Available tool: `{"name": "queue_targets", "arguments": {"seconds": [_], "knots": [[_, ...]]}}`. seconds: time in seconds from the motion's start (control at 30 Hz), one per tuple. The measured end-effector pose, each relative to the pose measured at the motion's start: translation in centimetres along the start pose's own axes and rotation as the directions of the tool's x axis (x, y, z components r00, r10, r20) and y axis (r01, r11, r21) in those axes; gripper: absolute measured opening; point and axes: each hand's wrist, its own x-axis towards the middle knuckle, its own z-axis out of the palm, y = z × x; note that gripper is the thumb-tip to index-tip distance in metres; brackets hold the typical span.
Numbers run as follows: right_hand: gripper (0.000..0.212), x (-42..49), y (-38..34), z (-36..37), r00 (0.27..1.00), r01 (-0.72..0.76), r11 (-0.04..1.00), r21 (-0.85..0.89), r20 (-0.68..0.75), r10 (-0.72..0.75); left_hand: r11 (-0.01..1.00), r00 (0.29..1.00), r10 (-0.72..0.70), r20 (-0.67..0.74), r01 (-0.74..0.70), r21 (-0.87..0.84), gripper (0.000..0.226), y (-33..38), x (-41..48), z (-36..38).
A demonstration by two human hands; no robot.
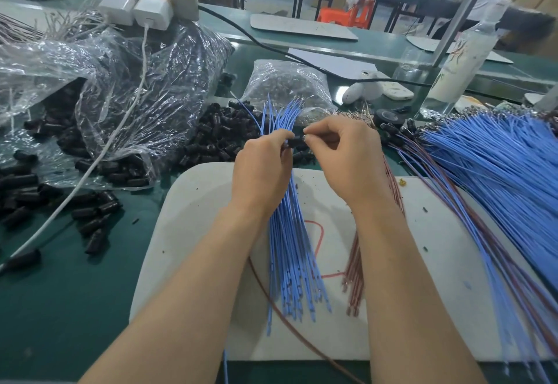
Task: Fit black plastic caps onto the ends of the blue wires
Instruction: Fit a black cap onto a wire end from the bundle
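The left hand [265,166] clasps the blue wire bundle [290,232] and pinches a black cap [297,143] at its fingertips, axis crosswise. The right hand [347,157], just right, pinches the cap's other end; any wire there is hidden.

The black cap [297,142] pinched between the fingers [314,136] is plastic with a slight sheen, same as the loose caps [211,142] heaped just left of them. The blue wires [290,248] gripped in the left hand [262,169] have smooth, fairly matt plastic insulation. The reddish-brown wires [357,278] nearer the right hand [347,157] look a bit glossier. Further left of the fingers, the clear bag [136,81] is thin crinkly film, super shiny. The small bag [283,81] just beyond the fingertips is the same film. The white mat [193,217] under both hands is matt and scuffed. The green tabletop [75,308] around it is smooth and dull.
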Motion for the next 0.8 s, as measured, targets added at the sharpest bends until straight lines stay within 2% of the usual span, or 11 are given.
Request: {"name": "queue_targets", "arguments": {"seconds": [0.13, 0.3, 0.47, 0.7, 0.8], "knots": [[0.010, 0.4, 1.4, -0.6, 0.996, -0.092, 0.991, 0.100, 0.030, 0.090, 0.990, 0.995, 0.022, 0.097, -0.009, -0.139, 0.021, -0.1, 0.2, -0.6], [0.018, 0.4, 2.3, -0.7, 0.983, -0.161, 0.948, 0.273, 0.132, 0.129, 0.986, 0.991, 0.071, 0.111, -0.053, -0.156, 0.013, -0.5, 0.2, -0.6], [0.018, 0.4, 2.8, -0.5, 0.978, -0.165, 0.943, 0.288, 0.171, 0.119, 0.987, 0.990, 0.069, 0.122, -0.050, -0.149, 0.015, -0.8, 0.3, -0.4], [0.016, 0.1, 2.9, 0.1, 0.955, -0.272, 0.858, 0.436, 0.232, 0.184, 0.986, 0.992, 0.067, 0.107, -0.049, -0.157, 0.014, -0.6, 0.2, -0.4], [0.011, 0.1, 2.6, 0.5, 0.932, -0.360, 0.750, 0.555, 0.252, 0.261, 0.987, 0.993, 0.041, 0.112, -0.023, -0.160, 0.013, -0.5, 0.2, -0.5]]}}
